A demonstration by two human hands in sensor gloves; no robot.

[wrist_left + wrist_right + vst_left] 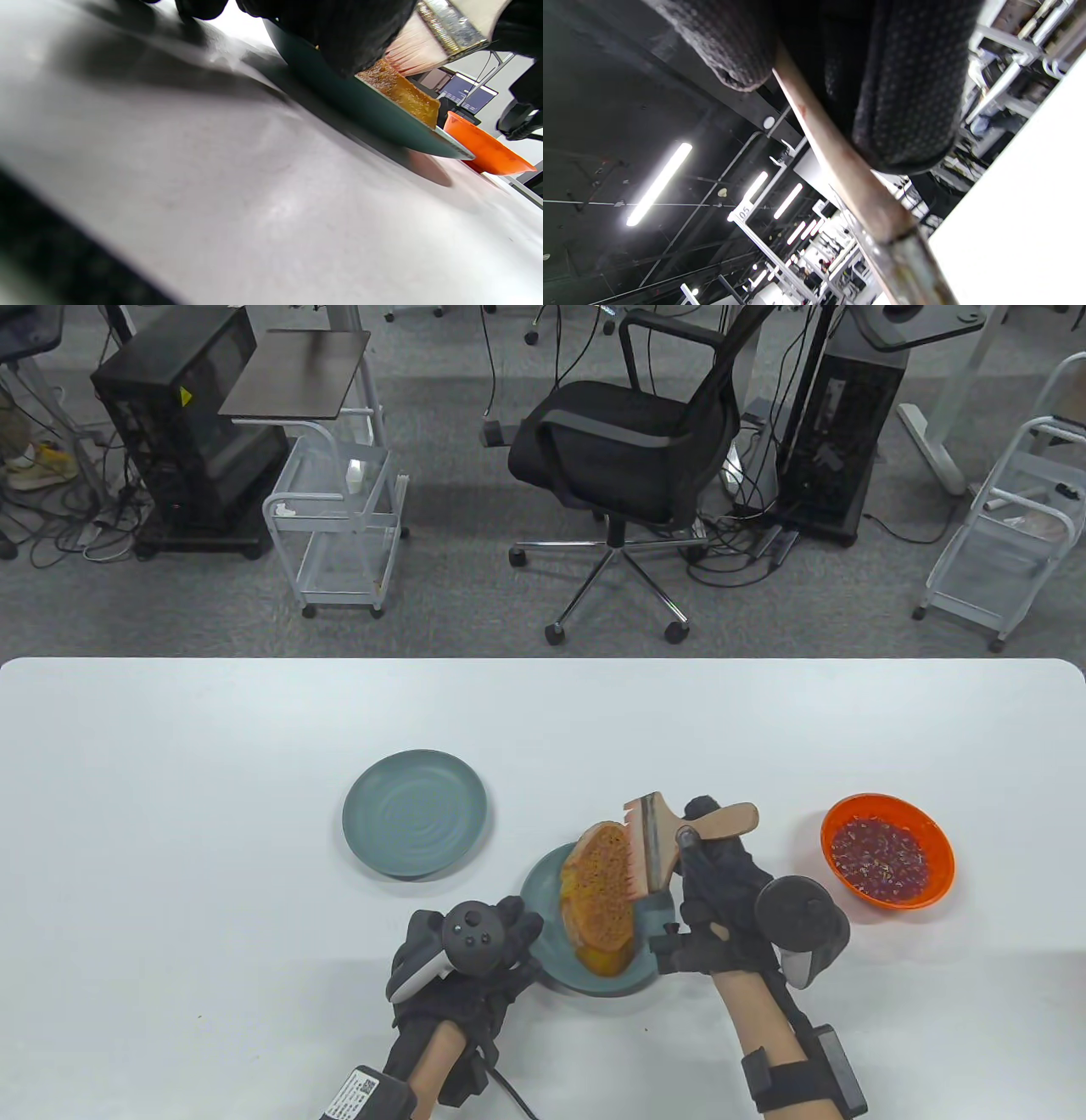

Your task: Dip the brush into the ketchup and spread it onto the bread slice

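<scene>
Two hands: right grip (721,891) round brush (653,844) over bread (598,899); left grip (475,954) relaxed at plate rim (543,882).

Right hand (721,891) fingers curled in a grip (left hand (462,954) low, fingers hidden).

A white table (212,831) fills the lower half of the frame. Directly on it lie an empty grey-green plate (415,813) left of centre, a second grey-green plate (543,891) at lower centre, and an orange bowl (887,849) at right.
</scene>
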